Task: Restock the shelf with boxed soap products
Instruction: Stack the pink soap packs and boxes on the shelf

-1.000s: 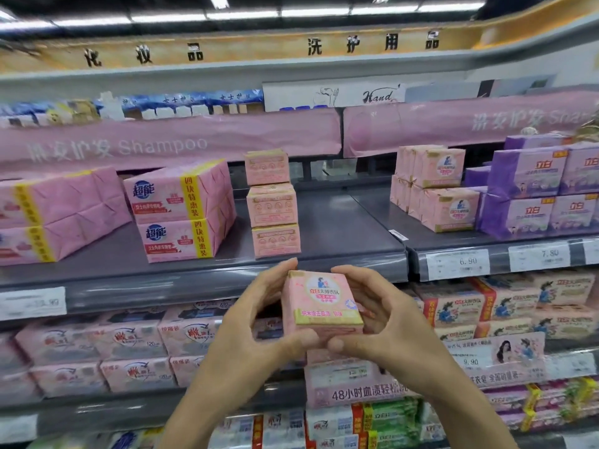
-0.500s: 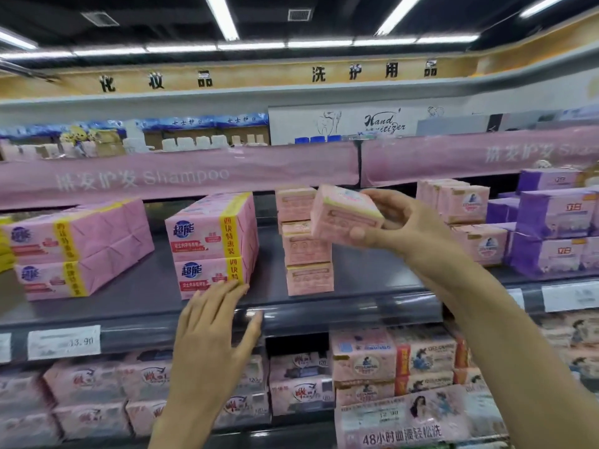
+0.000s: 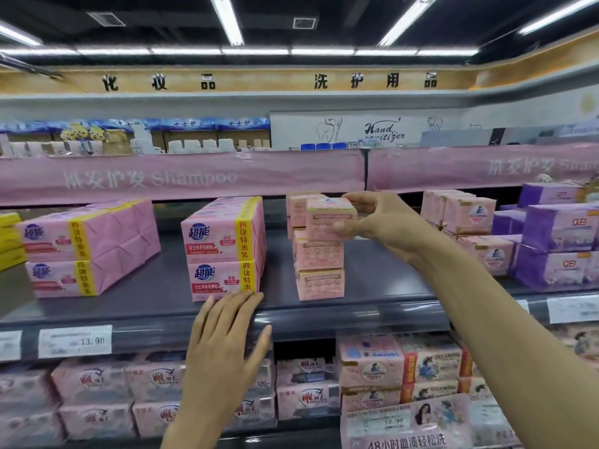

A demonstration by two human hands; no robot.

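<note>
The soap box (image 3: 330,218) is pinched by the right hand (image 3: 385,222); the left hand (image 3: 227,332) is spread flat at its seven o'clock. The stack (image 3: 319,270) below could be tipped if bumped.

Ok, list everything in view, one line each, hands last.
soap box: one, pink, held at the stack's top
stack of soap boxes: three visible, pink, shelf middle
multipacks: four visible, pink with yellow bands, two piles left
yellow packs: few, yellow, far left edge
purple boxes: several, purple, shelf right
logo boxes: several, pink, beside purple boxes
shelf: one, dark grey, beneath these
price tags: several, white, shelf rail
banners: two, pink, above shelf
lower packs: many, mostly pink, shelf below
left hand: fingers straight, at shelf rail
right hand: gripping the soap box
</note>
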